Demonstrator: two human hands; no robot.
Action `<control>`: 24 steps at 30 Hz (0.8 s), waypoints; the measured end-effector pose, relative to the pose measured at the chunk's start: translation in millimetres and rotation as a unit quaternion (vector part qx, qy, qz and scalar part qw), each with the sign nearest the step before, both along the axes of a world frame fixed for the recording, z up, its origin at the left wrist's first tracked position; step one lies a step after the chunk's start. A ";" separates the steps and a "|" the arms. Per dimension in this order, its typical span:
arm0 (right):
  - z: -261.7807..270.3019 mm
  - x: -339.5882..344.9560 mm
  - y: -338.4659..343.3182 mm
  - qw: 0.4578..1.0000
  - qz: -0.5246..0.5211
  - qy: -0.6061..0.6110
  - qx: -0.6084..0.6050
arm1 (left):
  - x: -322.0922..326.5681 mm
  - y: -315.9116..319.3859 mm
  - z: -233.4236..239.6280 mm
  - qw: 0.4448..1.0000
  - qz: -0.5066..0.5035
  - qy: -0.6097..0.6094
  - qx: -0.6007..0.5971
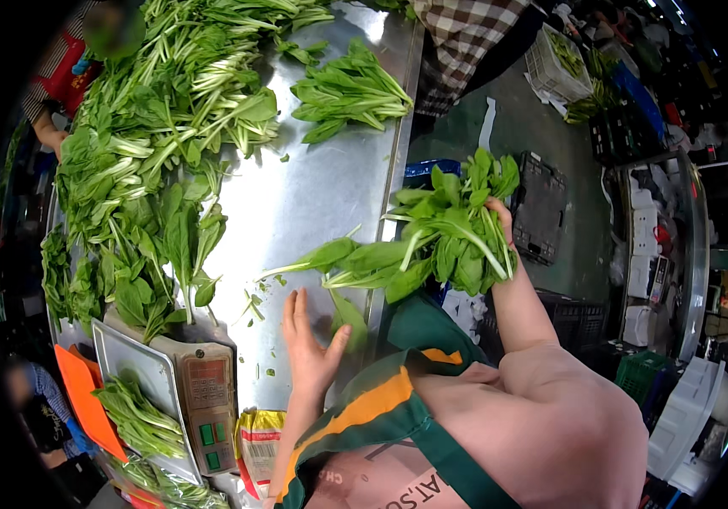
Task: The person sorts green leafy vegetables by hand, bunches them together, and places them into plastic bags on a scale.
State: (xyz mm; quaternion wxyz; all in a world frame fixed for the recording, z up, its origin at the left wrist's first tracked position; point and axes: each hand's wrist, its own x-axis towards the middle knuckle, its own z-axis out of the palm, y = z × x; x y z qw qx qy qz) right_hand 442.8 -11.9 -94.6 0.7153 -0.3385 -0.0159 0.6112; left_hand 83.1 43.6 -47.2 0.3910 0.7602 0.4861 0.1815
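My right hand (499,219) is closed around a bunch of leafy greens (459,235) at the right edge of the metal table (294,191); its leaves and pale stems stick out to the left over the edge. My left hand (313,343) is low over the table with fingers spread, beside a loose green leaf (348,321), and holds nothing. A large heap of leafy greens (141,153) covers the table's left and far side. A separate bunch (351,95) lies near the far right edge.
At the lower left stands a digital scale (205,407) with greens (141,417) on its tray, beside an orange sheet (87,401). A yellow and red packet (259,445) is near my left forearm. A person in a checked garment (459,44) stands at the far right edge; another person's hand (52,137) is beyond the heap.
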 end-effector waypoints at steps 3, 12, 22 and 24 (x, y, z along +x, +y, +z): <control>-89.7 34.5 -27.0 0.984 -0.012 -0.103 -0.147 | 11.5 -0.7 -4.2 0.999 -0.039 0.006 0.003; -113.9 41.8 49.1 0.567 0.208 -0.724 -0.334 | 30.9 40.0 3.4 0.988 -0.014 0.076 0.133; 51.4 -8.7 200.8 0.344 0.144 -0.909 -0.187 | 52.5 19.6 -18.0 0.974 -0.105 0.106 0.169; 50.5 -1.4 226.7 0.371 0.149 -0.884 -0.240 | 39.4 14.1 -22.6 0.963 -0.124 0.108 0.215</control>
